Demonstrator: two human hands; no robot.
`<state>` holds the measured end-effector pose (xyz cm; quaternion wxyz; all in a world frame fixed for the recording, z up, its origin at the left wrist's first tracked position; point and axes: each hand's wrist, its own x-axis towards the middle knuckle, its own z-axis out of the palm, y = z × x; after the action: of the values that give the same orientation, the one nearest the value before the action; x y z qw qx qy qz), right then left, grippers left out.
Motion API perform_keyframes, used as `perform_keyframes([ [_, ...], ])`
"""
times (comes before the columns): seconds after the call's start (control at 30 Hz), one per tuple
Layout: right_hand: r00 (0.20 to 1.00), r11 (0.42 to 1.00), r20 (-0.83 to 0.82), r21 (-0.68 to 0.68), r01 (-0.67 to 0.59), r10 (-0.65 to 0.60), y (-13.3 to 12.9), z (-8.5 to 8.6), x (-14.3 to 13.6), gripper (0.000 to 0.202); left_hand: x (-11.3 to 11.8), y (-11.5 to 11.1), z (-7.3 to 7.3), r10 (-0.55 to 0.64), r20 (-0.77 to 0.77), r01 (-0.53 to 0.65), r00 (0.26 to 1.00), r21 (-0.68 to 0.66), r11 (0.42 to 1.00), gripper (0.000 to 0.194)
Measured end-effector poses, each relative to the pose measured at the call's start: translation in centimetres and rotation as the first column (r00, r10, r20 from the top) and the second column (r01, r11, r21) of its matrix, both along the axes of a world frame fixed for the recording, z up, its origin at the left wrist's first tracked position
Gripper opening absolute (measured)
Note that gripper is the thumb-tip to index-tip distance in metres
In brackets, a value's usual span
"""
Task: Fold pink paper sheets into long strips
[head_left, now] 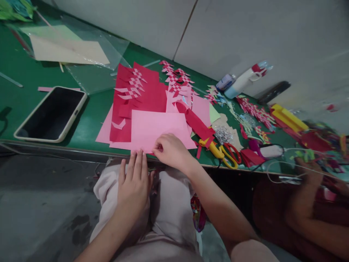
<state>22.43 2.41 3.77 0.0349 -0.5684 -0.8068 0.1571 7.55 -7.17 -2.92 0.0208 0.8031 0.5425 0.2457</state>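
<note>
Green table [98, 105], set against a pale wall [131, 18], extending well past both sides of the pink sheet [159, 125]. Contents, left to right:

Crumpled green bundle [16, 10], far left of the pink sheet and well behind it.

Phone [51, 114], one, pale case, dark screen upward, left of the pink sheet and apart from it.

Cream paper [69, 51], one piece, left of the pink sheet and farther back.

Clear plastic [88, 80], thin, wrinkled, behind the pink sheet to its left.

Left hand [133, 182], released, fingers stretched out, tips at the near edge of the pink sheet.

Red paper [151, 80], partly covered by the pink sheet, showing behind it and to its left; checkered woven pieces on top.

Pink sheet, plain, flat, uppermost of its stack, with both hands at its near edge.

Right hand [171, 151], curled, thumb and forefinger drawn together over the pink sheet's near edge; cannot tell whether they grip paper.

Checkered strips [174, 78], several, behind the pink sheet.

Scissors [217, 150], yellow-handled, just right of the pink sheet.

Small silvery pieces [223, 134], a heap, right of the pink sheet.

White bottle [244, 82], red near the top, behind the pink sheet to its right.

Yellow tool [289, 118], well right of the pink sheet.

Co-worker's hand [311, 169], blurred, far right of the pink sheet; its hold cannot be told.
</note>
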Motion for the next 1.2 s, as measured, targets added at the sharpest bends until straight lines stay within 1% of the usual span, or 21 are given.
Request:
perform_keyframes([
  [0.1, 1.000, 1.000, -0.026, 0.001, 0.010, -0.010, -0.2, 0.1, 0.6, 0.014, -0.2, 0.3, 0.0, 0.003, 0.010, -0.003, 1.000, 0.011, 1.000, 0.075],
  [0.17, 0.998, 0.999, -0.045, -0.016, 0.035, -0.036, -0.5, 0.3, 1.5, 0.016, -0.3, 0.4, -0.1, 0.001, 0.017, -0.001, 1.000, 0.004, 1.000, 0.072],
  [0.33, 0.978, 0.982, -0.086, -0.048, 0.185, -0.188, -1.3, 0.7, 4.9, 0.013, -0.2, 0.6, 0.2, 0.015, 0.033, -0.014, 0.999, -0.025, 1.000, 0.070],
  [0.47, 0.958, 0.963, -0.104, -0.068, 0.262, -0.268, -1.6, 0.6, 6.5, 0.013, 0.4, 0.8, 0.6, 0.045, 0.033, -0.046, 0.998, 0.014, 0.999, 0.073],
  [0.57, 0.950, 0.951, -0.083, -0.090, 0.295, -0.302, -1.5, 0.5, 6.6, 0.014, 0.8, 0.8, 0.7, 0.053, 0.014, -0.053, 0.998, 0.034, 0.998, 0.074],
  [0.73, 0.946, 0.943, -0.071, -0.129, 0.306, -0.317, -1.2, 0.6, 6.3, 0.011, 1.0, 0.7, 0.7, 0.062, -0.009, -0.062, 0.998, 0.018, 0.998, 0.074],
  [0.97, 0.945, 0.933, -0.034, -0.170, 0.316, -0.326, -0.8, 0.9, 6.1, 0.012, 1.5, 0.9, 0.6, 0.061, -0.114, -0.051, 0.992, 0.088, 0.995, 0.064],
  [1.1, 0.947, 0.933, -0.019, -0.173, 0.314, -0.322, -0.8, 1.2, 6.0, 0.011, 2.3, 1.0, 0.9, 0.045, -0.144, -0.030, 0.989, 0.104, 0.994, 0.065],
  [1.2, 0.947, 0.934, -0.005, -0.165, 0.317, -0.322, -0.7, 1.2, 6.0, 0.012, 2.8, 0.9, 1.3, 0.033, -0.169, -0.018, 0.985, 0.084, 0.996, 0.067],
])
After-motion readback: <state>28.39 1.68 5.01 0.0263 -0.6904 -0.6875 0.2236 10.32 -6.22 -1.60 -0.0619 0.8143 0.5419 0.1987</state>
